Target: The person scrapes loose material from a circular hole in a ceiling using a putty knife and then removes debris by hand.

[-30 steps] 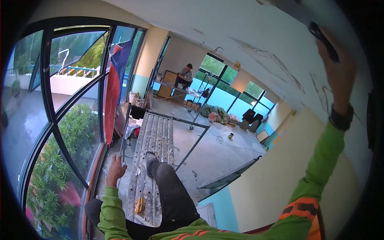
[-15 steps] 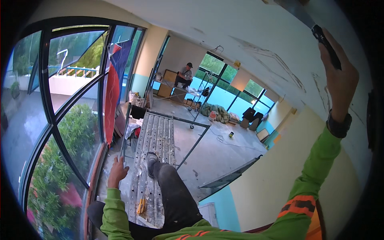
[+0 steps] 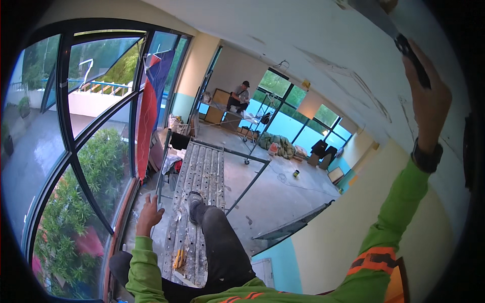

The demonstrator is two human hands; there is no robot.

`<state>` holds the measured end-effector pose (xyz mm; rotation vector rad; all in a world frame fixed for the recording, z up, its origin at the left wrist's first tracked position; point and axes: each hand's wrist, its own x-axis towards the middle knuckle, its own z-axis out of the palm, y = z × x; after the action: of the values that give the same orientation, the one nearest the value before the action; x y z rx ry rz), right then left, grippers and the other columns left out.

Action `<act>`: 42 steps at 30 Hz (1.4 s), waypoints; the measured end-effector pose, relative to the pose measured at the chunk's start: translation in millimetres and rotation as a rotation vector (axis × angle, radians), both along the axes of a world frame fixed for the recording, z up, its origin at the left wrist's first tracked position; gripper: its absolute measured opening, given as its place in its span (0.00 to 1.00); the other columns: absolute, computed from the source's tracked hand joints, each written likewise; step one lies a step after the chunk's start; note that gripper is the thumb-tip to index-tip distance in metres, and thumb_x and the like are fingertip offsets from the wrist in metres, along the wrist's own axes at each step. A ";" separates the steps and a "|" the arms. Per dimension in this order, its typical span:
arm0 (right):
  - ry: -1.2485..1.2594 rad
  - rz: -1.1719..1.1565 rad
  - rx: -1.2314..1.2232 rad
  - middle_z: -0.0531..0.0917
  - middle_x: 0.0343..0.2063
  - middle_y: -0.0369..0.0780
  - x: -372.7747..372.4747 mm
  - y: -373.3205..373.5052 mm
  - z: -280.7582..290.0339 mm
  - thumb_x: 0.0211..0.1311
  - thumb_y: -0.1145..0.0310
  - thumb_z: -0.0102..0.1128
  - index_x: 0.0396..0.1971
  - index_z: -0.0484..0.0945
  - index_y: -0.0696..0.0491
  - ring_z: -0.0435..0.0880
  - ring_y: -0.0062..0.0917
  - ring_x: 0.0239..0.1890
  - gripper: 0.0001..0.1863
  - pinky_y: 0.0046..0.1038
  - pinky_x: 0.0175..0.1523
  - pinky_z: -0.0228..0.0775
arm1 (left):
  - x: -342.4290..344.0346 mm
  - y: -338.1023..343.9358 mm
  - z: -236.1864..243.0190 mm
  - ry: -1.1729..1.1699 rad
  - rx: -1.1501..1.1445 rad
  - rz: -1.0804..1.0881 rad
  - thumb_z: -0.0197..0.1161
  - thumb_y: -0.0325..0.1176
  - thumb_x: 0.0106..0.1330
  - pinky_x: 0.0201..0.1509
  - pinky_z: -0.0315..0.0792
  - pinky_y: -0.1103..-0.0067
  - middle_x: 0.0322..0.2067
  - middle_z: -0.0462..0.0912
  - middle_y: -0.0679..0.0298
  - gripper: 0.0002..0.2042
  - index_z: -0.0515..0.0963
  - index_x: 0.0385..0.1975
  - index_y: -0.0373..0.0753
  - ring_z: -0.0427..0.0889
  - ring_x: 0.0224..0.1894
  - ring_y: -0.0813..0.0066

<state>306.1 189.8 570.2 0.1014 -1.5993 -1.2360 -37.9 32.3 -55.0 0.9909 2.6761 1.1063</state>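
My right hand [image 3: 429, 103] is raised to the upper right, closed around the black handle of a putty knife [image 3: 403, 44]. Its wide metal blade lies up along the white ceiling [image 3: 303, 30], near the top edge of the view. My left hand [image 3: 148, 217] is low at the left with its fingers apart, beside the upright of a metal scaffold frame [image 3: 162, 177]. Whether a fingertip touches that upright I cannot tell. Beneath me runs a perforated scaffold plank [image 3: 199, 171], spattered with plaster, with one of my shoes on it. A small yellow object [image 3: 179, 259] lies on the plank.
Tall black-framed windows [image 3: 64, 101] line the left, with a red and blue cloth [image 3: 146, 121] hanging there. Farther off, a person [image 3: 239, 96] sits up high near a wheeled scaffold. Green sacks [image 3: 277, 144] and a can [image 3: 296, 173] stand on the floor. Unevenly patched marks [image 3: 353, 83] cross the ceiling.
The view has shifted slightly, so the room sits a little lower and to the right. The right hand keeps hold of the putty knife, almost in place; the left hand stays by the upright.
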 end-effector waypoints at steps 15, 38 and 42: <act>-0.015 0.057 -0.039 0.85 0.33 0.39 -39.0 9.3 -3.7 0.55 0.66 0.65 0.47 0.80 0.42 0.85 0.20 0.30 0.17 0.21 0.37 0.76 | 3.0 -7.1 3.6 -0.024 -0.074 0.019 0.64 0.36 0.54 0.56 0.68 0.60 0.62 0.54 0.37 0.32 0.60 0.59 0.39 0.70 0.53 0.38; 0.117 0.281 -0.052 0.83 0.39 0.43 43.0 22.3 -35.9 0.56 0.69 0.65 0.48 0.77 0.51 0.85 0.27 0.36 0.19 0.23 0.39 0.77 | -2.8 -6.8 -4.6 -0.038 -0.038 -0.070 0.64 0.38 0.54 0.56 0.68 0.62 0.60 0.57 0.37 0.31 0.62 0.58 0.35 0.71 0.52 0.40; 0.097 0.087 -0.057 0.83 0.40 0.42 60.6 -25.5 -31.2 0.56 0.70 0.64 0.49 0.77 0.50 0.85 0.26 0.37 0.19 0.22 0.40 0.76 | -1.6 -8.0 -8.4 -0.045 -0.039 -0.058 0.64 0.38 0.54 0.56 0.68 0.61 0.59 0.57 0.36 0.32 0.62 0.58 0.36 0.72 0.52 0.40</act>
<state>366.6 164.4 539.0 0.0730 -1.5289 -1.1114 -39.5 24.3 -63.4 1.0175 2.6057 1.0491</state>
